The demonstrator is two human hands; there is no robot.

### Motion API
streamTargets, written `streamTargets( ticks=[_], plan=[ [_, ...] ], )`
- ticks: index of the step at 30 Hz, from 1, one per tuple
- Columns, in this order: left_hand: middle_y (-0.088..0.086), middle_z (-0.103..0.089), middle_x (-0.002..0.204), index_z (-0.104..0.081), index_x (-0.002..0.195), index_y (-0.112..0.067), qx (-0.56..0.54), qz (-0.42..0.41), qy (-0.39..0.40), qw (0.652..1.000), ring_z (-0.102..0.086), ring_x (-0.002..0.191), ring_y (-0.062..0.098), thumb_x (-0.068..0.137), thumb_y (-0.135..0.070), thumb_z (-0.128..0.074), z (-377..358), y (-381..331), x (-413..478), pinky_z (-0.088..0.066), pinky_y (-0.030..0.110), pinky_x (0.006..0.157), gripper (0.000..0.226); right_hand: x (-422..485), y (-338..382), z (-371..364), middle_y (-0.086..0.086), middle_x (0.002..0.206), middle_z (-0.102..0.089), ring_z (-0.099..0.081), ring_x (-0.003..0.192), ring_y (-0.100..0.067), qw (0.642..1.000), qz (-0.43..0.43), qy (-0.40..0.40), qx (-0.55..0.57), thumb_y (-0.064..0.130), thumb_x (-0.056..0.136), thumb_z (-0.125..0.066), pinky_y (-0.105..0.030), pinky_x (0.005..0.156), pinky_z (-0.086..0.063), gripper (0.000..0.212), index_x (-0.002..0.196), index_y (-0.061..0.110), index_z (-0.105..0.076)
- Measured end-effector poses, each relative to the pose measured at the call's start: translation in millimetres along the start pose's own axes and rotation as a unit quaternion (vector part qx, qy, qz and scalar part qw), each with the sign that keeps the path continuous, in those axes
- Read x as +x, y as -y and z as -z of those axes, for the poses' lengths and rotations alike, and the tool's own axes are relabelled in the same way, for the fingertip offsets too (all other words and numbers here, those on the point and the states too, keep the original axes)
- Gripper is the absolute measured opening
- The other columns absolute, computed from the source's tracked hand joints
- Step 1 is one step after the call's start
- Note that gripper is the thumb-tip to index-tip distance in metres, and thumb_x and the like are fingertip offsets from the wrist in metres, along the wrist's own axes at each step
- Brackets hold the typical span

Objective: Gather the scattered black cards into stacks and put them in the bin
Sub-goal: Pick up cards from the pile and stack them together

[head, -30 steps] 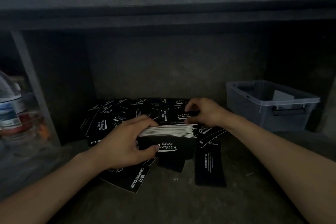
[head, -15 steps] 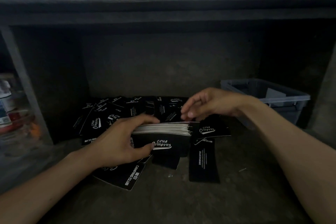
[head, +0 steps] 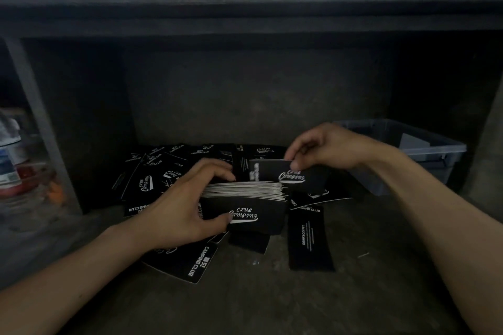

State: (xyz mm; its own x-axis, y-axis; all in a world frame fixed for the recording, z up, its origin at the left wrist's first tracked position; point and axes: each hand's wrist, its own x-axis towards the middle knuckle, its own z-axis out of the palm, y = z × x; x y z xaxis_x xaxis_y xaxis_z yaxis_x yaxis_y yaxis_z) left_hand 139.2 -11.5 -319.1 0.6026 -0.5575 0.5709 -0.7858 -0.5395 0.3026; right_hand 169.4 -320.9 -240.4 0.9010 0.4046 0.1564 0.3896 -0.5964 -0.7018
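My left hand (head: 182, 212) grips a thick stack of black cards (head: 245, 205) standing on edge, pale card edges up, "Club Camping" lettering facing me. My right hand (head: 324, 148) pinches one black card (head: 288, 175) by its top edge, held just behind and right of the stack. Several loose black cards (head: 168, 168) lie scattered on the dark shelf floor behind and left of the stack, one (head: 310, 242) to the right front and another (head: 187, 264) under my left wrist. The grey bin (head: 430, 155) stands at the right, behind my right forearm.
The shelf is a dark recess with a back wall (head: 258, 95) and a low overhang (head: 245, 11) above. A grey upright post (head: 40, 122) bounds the left side, with a plastic bottle (head: 11, 160) beyond it.
My right hand has lifted a single card off the pile and brought it up behind the stack. The left hand keeps its hold on the stack.
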Motion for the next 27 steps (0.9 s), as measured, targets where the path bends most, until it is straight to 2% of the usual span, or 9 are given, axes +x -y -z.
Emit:
streamTargets(
  ticks=[3, 6, 9, 12, 15, 17, 23, 25, 27],
  plan=[
    [-0.021, -0.045, 0.141, -0.037, 0.141, -0.032, -0.021, 0.04, -0.009, 0.999, -0.047, 0.131, -0.005, 0.07, -0.05, -0.076, -1, -1, 0, -0.035, 0.006, 0.104, 0.083, 0, 17, -32, -0.005, 0.102, -0.074, -0.066, 0.093, -0.01, 0.996, 0.03, 0.082, 0.004, 0.013, 0.088, -0.068, -0.026, 0.089, -0.051, 0.017, 0.104, 0.017, -0.074],
    [-0.023, -0.062, 0.121, -0.034, 0.145, -0.036, -0.033, 0.057, 0.011, 0.998, -0.063, 0.112, -0.003, 0.072, -0.046, -0.077, -2, -5, -1, -0.048, 0.013, 0.094, 0.085, 0, 32, -51, -0.007, 0.111, -0.071, -0.064, 0.098, -0.01, 0.995, 0.023, 0.098, 0.007, 0.016, 0.098, -0.054, -0.023, 0.091, -0.048, 0.024, 0.116, 0.01, -0.068],
    [-0.023, -0.066, 0.112, -0.051, 0.132, -0.038, 0.018, 0.046, 0.015, 0.999, -0.065, 0.102, -0.004, 0.078, -0.045, -0.072, 0, -11, -2, -0.054, 0.021, 0.088, 0.059, -17, 42, -49, -0.002, 0.12, -0.068, -0.065, 0.105, -0.013, 0.999, -0.012, 0.031, -0.006, 0.041, 0.098, -0.049, -0.028, 0.093, -0.048, 0.036, 0.123, 0.019, -0.063],
    [-0.025, -0.065, 0.114, -0.05, 0.132, -0.039, 0.046, 0.068, 0.048, 0.995, -0.063, 0.102, -0.007, 0.078, -0.052, -0.065, 6, -18, 0, -0.053, 0.021, 0.089, 0.058, -48, 33, -64, 0.001, 0.146, -0.042, -0.048, 0.128, -0.015, 0.986, -0.04, -0.04, -0.157, 0.059, 0.086, -0.058, -0.022, 0.103, -0.036, 0.071, 0.146, 0.027, -0.038],
    [-0.015, -0.061, 0.12, -0.05, 0.137, -0.033, 0.061, 0.1, 0.069, 0.991, -0.059, 0.107, 0.0, 0.073, -0.051, -0.062, 1, -29, 7, -0.05, 0.023, 0.094, 0.068, -65, 25, -109, -0.008, 0.161, -0.008, -0.025, 0.144, -0.022, 0.985, -0.02, -0.049, -0.165, 0.039, 0.093, -0.06, -0.019, 0.113, -0.019, 0.083, 0.155, 0.015, -0.011],
    [-0.009, -0.06, 0.117, -0.052, 0.136, -0.03, 0.081, 0.112, 0.063, 0.988, -0.057, 0.109, 0.009, 0.073, -0.046, -0.064, -6, -39, 10, -0.047, 0.026, 0.094, 0.066, -64, 26, -127, -0.01, 0.161, 0.003, -0.026, 0.144, -0.027, 0.988, -0.028, -0.08, -0.132, 0.026, 0.096, -0.056, -0.021, 0.113, -0.019, 0.078, 0.155, 0.011, -0.007],
    [0.002, -0.049, 0.136, -0.035, 0.151, -0.025, 0.185, 0.167, 0.107, 0.963, -0.045, 0.129, 0.022, 0.08, -0.05, -0.048, 0, -54, 1, -0.044, 0.037, 0.101, 0.077, -63, 23, -120, -0.009, 0.162, 0.002, -0.011, 0.149, -0.021, 0.993, -0.019, -0.081, -0.088, 0.019, 0.097, -0.05, -0.012, 0.11, -0.005, 0.069, 0.155, 0.007, -0.012],
    [0.005, -0.052, 0.134, -0.041, 0.146, -0.02, 0.173, 0.17, 0.099, 0.965, -0.05, 0.125, 0.025, 0.084, -0.044, -0.048, -1, -62, -1, -0.045, 0.038, 0.1, 0.067, -68, 25, -125, -0.009, 0.162, 0.0, -0.016, 0.147, -0.023, 0.991, -0.012, -0.09, -0.098, 0.02, 0.098, -0.047, -0.016, 0.113, -0.01, 0.067, 0.154, 0.005, -0.012],
    [0.007, -0.055, 0.127, -0.047, 0.138, -0.018, 0.167, 0.177, 0.1, 0.965, -0.054, 0.117, 0.026, 0.091, -0.034, -0.054, -1, -68, -1, -0.046, 0.039, 0.097, 0.05, -75, 30, -126, -0.011, 0.158, -0.014, -0.028, 0.142, -0.025, 0.99, -0.001, -0.1, -0.1, 0.017, 0.098, -0.047, -0.02, 0.115, -0.017, 0.062, 0.153, 0.004, -0.019]
  ],
)
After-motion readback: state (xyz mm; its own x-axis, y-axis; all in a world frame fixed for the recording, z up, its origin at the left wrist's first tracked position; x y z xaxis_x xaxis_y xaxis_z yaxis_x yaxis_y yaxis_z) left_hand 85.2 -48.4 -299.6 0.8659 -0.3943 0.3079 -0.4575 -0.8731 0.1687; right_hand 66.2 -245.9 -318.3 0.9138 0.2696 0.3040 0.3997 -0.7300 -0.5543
